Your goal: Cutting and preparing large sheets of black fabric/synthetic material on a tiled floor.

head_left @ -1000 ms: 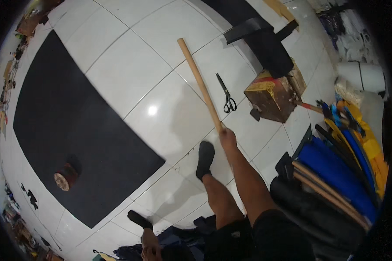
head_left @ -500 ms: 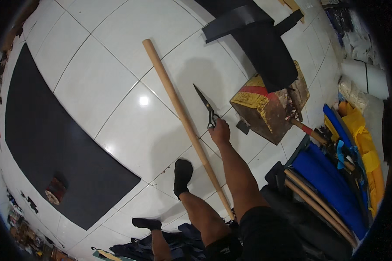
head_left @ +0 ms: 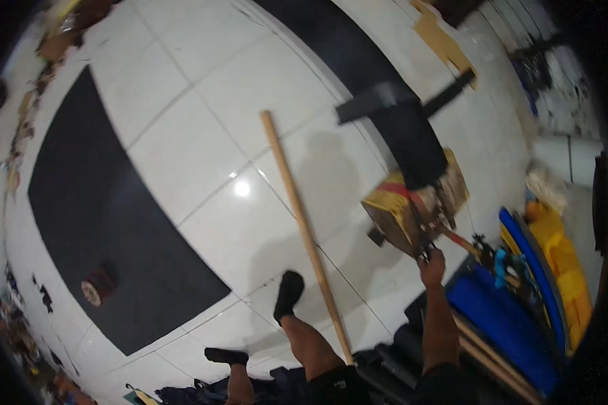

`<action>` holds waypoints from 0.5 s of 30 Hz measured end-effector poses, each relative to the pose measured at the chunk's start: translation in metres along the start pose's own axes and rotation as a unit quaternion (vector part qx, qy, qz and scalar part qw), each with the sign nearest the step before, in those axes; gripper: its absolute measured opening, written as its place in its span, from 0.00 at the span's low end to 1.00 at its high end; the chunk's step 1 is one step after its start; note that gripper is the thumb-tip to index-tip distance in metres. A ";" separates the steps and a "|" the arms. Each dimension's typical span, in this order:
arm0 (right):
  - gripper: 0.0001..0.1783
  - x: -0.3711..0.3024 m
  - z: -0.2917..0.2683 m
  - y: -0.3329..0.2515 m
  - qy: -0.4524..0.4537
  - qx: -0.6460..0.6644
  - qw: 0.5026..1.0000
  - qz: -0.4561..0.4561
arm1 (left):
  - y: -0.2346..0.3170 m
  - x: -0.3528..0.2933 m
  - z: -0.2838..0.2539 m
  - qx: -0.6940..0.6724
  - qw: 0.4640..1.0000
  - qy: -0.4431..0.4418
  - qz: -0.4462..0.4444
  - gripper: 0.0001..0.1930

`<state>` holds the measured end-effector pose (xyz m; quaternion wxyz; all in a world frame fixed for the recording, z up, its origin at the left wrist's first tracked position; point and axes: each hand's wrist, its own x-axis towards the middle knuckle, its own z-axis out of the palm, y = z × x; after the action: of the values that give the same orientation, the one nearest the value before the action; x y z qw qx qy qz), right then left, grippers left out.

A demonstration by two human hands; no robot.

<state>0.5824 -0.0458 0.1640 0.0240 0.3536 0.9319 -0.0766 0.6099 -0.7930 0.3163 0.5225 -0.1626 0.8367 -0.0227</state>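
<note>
My right hand (head_left: 434, 266) is closed around the handles of black scissors (head_left: 425, 252). The hand is at the near corner of a worn yellow, red and brown block (head_left: 387, 204). Motion blur makes the blades hard to pick out against the block's side. A hammer-like tool with a red-banded wooden handle (head_left: 458, 241) rests against the block, its far end hidden. On top of the block lies the end of a long black sheet strip (head_left: 398, 128). My left hand is out of view.
A long wooden pole (head_left: 296, 202) lies on the white tiles by my socked foot (head_left: 289, 295). At left, a black sheet (head_left: 118, 223) bears a brown roll (head_left: 98, 287). Blue rolled material (head_left: 496, 304) and yellow material (head_left: 567, 260) crowd the right side.
My right hand has carried the scissors from above the floor near the pole, rightward and nearer to me, to the block. The view has shifted too.
</note>
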 end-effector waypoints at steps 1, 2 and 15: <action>0.23 0.003 0.009 0.009 -0.002 0.002 1.000 0.018 | -0.031 0.016 0.019 -0.030 0.999 -0.030 0.021 0.29; 0.22 0.012 0.013 -0.014 -0.053 0.057 0.997 0.014 | -0.053 0.016 0.026 -0.055 0.996 -0.055 0.030 0.29; 0.21 -0.183 -0.038 -0.225 -0.451 0.148 0.880 -0.006 | -0.075 -0.036 -0.012 -0.103 0.991 0.061 0.061 0.19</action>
<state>0.5705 -0.3256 0.2476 0.3886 0.2750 0.8003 -0.3646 0.6321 -0.8545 0.3688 0.4516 -0.1626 0.8731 0.0852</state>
